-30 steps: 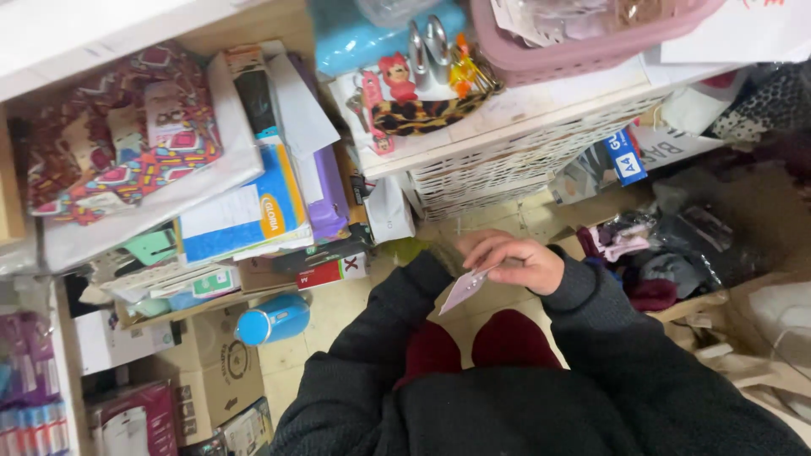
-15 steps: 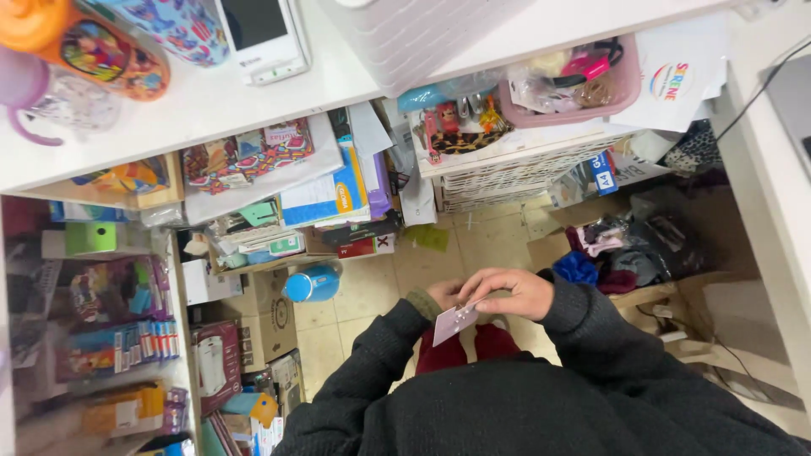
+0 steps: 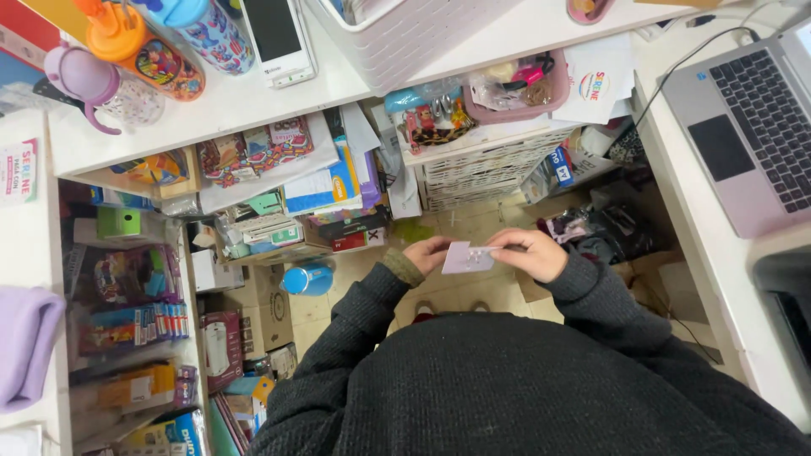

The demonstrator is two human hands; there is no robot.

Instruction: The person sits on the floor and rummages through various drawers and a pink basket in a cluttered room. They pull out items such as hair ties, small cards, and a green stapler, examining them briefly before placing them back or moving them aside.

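Cluttered shelves and a white worktop (image 3: 253,93) surround the floor below. Both forearms bend inward; left hand (image 3: 425,253) and right hand (image 3: 532,253) each pinch a small lilac card (image 3: 467,257) between them, now held flatter than before.

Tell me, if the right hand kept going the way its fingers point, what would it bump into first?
The right hand points left across the small pale card, so it would probably meet the left hand holding the card's other end first.
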